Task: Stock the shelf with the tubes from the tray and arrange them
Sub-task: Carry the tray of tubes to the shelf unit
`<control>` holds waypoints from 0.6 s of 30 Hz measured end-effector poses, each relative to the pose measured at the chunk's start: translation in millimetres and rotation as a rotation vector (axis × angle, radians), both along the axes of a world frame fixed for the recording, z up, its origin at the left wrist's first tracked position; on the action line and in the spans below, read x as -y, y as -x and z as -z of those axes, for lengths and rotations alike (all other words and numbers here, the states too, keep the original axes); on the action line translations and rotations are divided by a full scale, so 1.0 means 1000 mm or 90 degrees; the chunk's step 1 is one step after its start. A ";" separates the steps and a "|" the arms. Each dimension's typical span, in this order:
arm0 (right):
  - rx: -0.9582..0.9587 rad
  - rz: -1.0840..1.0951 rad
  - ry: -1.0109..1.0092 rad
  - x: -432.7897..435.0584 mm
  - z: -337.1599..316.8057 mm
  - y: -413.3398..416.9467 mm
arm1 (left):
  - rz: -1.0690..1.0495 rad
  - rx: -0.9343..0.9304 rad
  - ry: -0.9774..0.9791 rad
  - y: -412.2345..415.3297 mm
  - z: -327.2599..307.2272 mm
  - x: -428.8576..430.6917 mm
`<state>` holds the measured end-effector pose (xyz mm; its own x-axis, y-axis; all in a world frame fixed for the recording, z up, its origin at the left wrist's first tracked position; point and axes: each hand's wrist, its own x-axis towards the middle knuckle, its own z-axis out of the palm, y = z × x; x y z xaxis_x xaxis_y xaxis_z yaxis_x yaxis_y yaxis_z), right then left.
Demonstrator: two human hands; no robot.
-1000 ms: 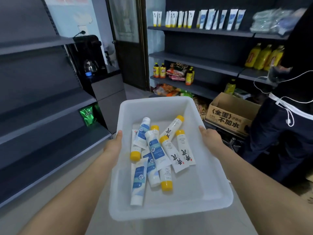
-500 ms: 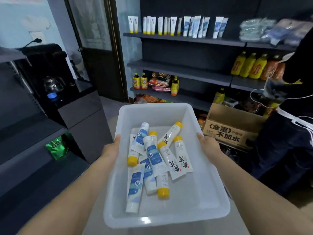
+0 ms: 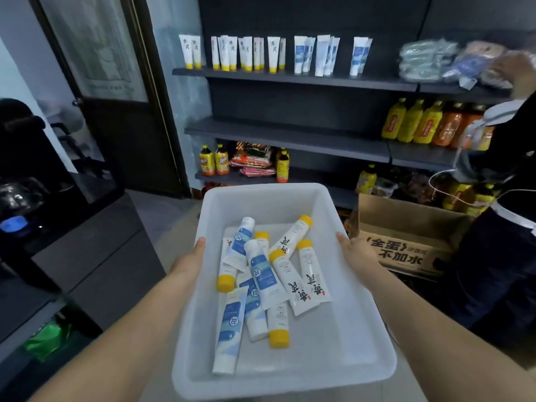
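I carry a white plastic tray (image 3: 348, 343) in front of me at waist height. My left hand (image 3: 190, 261) grips its left rim and my right hand (image 3: 355, 253) grips its right rim. Several tubes (image 3: 262, 278) lie loose in the tray, some white with yellow caps, some white and blue with white caps. The top shelf (image 3: 293, 79) ahead holds a row of the same tubes (image 3: 272, 55) standing on their caps, yellow-capped at the left, blue ones at the right.
Another person (image 3: 504, 227) in dark clothes stands at the right, reaching to the top shelf. An open cardboard box (image 3: 406, 236) sits on the floor by them. Bottles (image 3: 417, 121) and snack packs (image 3: 252, 159) fill lower shelves. A dark cabinet (image 3: 95, 248) stands at my left.
My view has swung right and closer to the stocked shelf unit; the empty shelves at the left have left the view. Both hands keep hold of the tray.
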<state>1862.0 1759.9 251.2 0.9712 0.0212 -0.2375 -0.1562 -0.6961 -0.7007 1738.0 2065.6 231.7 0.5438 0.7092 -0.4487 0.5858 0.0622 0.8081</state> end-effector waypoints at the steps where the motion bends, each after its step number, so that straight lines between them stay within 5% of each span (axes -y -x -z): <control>1: -0.003 0.005 -0.002 -0.008 0.001 -0.014 | 0.005 0.005 0.009 -0.015 0.001 -0.010; 18: -0.010 0.066 -0.055 -0.143 0.003 -0.244 | 0.056 -0.013 0.021 -0.255 -0.004 -0.152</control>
